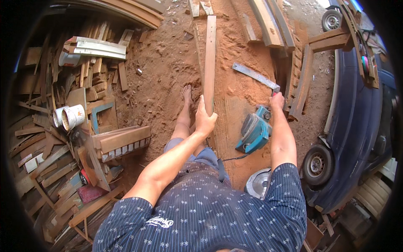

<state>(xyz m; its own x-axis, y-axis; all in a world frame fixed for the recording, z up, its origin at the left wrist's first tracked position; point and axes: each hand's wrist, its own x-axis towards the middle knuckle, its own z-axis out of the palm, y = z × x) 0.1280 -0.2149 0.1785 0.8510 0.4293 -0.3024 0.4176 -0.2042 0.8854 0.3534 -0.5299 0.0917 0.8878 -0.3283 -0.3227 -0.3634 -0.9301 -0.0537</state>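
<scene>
The long wooden plank (209, 63) is gripped at its near end by the left hand (204, 119), its long axis running straight away over the sawdust-covered floor (168, 67), while the metal ruler (256, 76), slanting away leftward, is grasped by the right hand (276, 101) beside it.

1. The left hand (204, 119) grips a long wooden plank (209, 63) by its near end.
2. The right hand (276, 101) holds a metal square ruler (256, 76), above a teal electric planer (254, 132) on sawdust.
</scene>
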